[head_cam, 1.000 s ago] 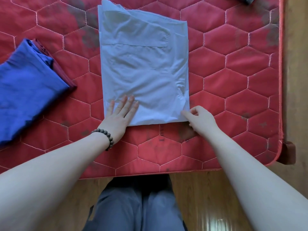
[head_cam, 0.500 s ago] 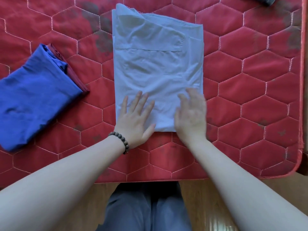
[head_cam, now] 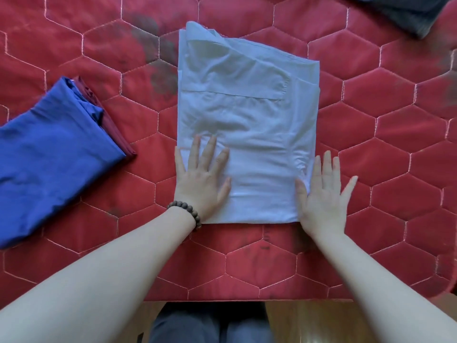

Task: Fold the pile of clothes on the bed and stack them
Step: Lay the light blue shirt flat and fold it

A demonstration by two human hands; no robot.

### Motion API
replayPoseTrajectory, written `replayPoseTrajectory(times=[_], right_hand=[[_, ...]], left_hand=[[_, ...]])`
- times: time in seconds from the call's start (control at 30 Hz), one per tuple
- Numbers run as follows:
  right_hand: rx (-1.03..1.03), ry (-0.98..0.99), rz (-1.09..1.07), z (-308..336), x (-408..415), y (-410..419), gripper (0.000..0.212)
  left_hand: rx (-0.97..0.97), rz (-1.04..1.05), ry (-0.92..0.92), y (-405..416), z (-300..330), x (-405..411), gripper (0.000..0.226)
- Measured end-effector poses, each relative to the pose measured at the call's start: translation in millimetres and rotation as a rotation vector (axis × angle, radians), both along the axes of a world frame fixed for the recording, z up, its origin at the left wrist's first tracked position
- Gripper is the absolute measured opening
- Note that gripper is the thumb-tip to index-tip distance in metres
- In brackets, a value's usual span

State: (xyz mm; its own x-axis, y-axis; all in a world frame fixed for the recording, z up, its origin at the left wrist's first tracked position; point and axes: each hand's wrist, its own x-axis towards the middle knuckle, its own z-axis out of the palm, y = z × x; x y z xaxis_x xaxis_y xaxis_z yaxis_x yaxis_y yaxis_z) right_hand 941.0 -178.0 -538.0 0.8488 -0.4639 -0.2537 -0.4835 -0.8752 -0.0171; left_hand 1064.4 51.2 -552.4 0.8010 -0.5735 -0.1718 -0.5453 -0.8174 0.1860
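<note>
A pale blue cotton garment folded into a flat rectangle (head_cam: 247,125) lies in the middle of the red quilted bed cover stitched in hexagons (head_cam: 371,144), its long sides running away from the person and a stitched pocket-like seam crossing its upper half. The left hand (head_cam: 201,179) rests flat on the near left corner of that garment, fingers straight and slightly spread, palm down, gripping nothing; a dark wooden bead bracelet (head_cam: 185,211) circles its wrist just below the garment's near edge. The right hand (head_cam: 321,196) lies flat at the garment's near right corner, fingers straight and splayed; its thumb side touches the garment's right edge while most of the palm and fingers sit on the bed cover beside it, holding nothing. To the left of the pale garment, well apart from it, a folded royal blue cloth (head_cam: 49,159) lies on top of a folded dark red cloth (head_cam: 111,127), whose edges show along the blue one's right side. Beyond the pale garment and far to its right, at the frame's top corner, lies a dark grey striped fabric (head_cam: 408,13). Nearer than the garment, past the bed's edge, are wooden flooring (head_cam: 309,323) and the person's grey trousers (head_cam: 210,328).
</note>
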Motion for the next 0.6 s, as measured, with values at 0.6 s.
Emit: replayPoseTrajectory(times=[0.6], right_hand=[[-0.063,-0.018,0.122,-12.0,145.5,-24.5,0.063]], left_hand=[[-0.070,-0.050,-0.085,-53.3,-11.9,144.7,0.058]])
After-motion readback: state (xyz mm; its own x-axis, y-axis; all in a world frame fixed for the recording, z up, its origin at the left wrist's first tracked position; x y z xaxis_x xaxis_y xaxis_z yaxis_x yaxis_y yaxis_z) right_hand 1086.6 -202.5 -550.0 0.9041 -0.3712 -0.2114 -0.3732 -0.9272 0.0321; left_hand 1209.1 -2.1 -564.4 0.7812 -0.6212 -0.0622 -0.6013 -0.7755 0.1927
